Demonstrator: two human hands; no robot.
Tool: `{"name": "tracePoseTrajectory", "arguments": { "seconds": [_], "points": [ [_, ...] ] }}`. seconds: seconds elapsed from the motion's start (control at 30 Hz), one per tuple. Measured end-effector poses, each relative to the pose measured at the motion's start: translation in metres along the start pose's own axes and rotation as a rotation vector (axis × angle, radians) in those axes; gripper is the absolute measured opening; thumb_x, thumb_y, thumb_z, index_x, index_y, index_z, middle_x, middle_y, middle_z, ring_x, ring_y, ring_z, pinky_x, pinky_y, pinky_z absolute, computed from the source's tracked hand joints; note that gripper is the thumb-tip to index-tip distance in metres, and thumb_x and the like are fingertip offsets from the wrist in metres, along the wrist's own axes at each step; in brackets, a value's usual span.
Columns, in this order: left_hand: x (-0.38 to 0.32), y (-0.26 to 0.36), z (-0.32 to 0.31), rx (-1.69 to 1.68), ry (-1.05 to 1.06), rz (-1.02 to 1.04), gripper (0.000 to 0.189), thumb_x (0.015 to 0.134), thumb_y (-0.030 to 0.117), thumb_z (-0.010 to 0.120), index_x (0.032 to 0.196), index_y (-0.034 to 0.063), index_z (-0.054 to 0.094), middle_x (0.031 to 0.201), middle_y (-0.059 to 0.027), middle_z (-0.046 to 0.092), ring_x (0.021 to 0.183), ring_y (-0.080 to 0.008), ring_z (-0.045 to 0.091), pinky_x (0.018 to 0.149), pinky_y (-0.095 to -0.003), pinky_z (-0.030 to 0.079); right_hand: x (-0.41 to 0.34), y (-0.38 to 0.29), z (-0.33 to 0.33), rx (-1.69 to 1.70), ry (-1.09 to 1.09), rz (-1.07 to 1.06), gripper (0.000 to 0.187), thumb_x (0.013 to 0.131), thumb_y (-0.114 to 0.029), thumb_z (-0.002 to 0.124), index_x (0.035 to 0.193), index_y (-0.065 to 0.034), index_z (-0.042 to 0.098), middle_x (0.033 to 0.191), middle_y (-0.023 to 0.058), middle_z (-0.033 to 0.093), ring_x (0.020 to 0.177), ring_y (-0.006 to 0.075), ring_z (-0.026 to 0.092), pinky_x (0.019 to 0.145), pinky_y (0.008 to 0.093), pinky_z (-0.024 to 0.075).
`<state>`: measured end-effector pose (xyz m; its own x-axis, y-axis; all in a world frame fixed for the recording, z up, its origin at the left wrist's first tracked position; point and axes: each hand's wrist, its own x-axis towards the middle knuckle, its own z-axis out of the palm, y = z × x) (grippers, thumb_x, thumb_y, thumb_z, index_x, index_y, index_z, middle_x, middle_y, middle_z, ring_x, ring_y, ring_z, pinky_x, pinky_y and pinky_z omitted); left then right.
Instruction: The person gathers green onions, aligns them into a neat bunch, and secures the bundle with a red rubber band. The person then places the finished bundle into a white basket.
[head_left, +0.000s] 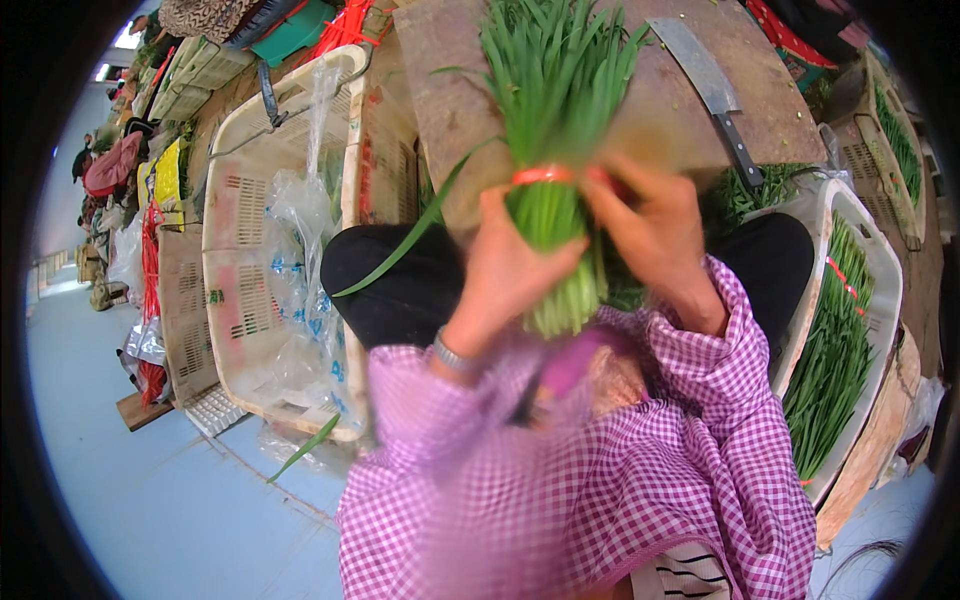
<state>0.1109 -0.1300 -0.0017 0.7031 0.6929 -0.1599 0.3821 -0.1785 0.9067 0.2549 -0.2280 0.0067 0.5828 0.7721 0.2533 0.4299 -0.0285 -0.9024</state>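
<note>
A thick bunch of green garlic chives (559, 82) lies across the near edge of the wooden board (457, 97), leaves away from me and pale stems towards my lap. My left hand (514, 259) wraps around the stems below an orange-red band (541, 175). At the band's right side, my right hand (649, 221) has its thumb and fingers pinched on the red tie; motion blurs the fingertips. A cleaver (697, 64) with a black riveted handle rests on the board's right part, the handle overhanging the near edge.
On my left stands a white plastic crate (225, 300) holding clear plastic bags (296, 217). A crate (892, 300) on my right contains banded chives (829, 375). Red ties (349, 30) lie beyond the left crate. Loose leaves (424, 232) hang near my left knee.
</note>
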Motion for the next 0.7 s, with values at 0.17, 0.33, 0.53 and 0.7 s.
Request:
{"name": "tracePoseTrajectory", "arguments": {
  "seconds": [0.17,0.33,0.53,0.7],
  "points": [
    [0.022,0.017,-0.021,0.031,-0.063,0.041,0.076,0.074,0.027,0.082,0.126,-0.0092,0.040,0.109,-0.0166,0.060,0.100,-0.0207,0.060,0.088,-0.0316,0.050,0.031,0.004,-0.011,0.059,-0.112,-0.309,0.011,0.086,-0.007,0.064,0.094,0.0003,0.062,0.072,0.0107,0.058,0.064,0.0189,0.058,0.059,0.0304,0.0445],
    [0.080,0.042,-0.059,0.334,-0.285,0.108,0.078,0.074,0.039,0.080,0.123,-0.0112,0.045,0.107,-0.0186,0.062,0.095,-0.0222,0.063,0.084,-0.0332,0.052,0.054,0.005,-0.010,0.131,-0.123,-0.213,0.009,0.089,-0.006,0.063,0.097,-0.0012,0.063,0.072,0.0031,0.058,0.070,0.0091,0.055,0.061,0.0264,0.0436],
    [0.091,0.029,-0.033,0.671,-0.100,0.306,0.087,0.068,0.045,0.083,0.122,-0.0095,0.043,0.107,-0.0281,0.062,0.099,-0.0380,0.065,0.086,-0.0404,0.051,0.058,0.018,0.001,0.206,-0.155,-0.147,0.009,0.089,-0.005,0.064,0.097,-0.0014,0.063,0.075,0.0016,0.057,0.070,0.0076,0.054,0.062,0.0241,0.0430],
    [0.085,0.030,-0.026,0.681,-0.101,0.154,0.089,0.063,0.044,0.085,0.120,-0.0086,0.042,0.108,-0.0303,0.061,0.099,-0.0404,0.065,0.084,-0.0424,0.052,0.046,0.029,0.008,0.507,-0.022,0.093,0.011,0.093,-0.008,0.062,0.101,-0.0010,0.063,0.085,0.0031,0.066,0.075,0.0093,0.061,0.069,0.0240,0.0494]
  ]
}}
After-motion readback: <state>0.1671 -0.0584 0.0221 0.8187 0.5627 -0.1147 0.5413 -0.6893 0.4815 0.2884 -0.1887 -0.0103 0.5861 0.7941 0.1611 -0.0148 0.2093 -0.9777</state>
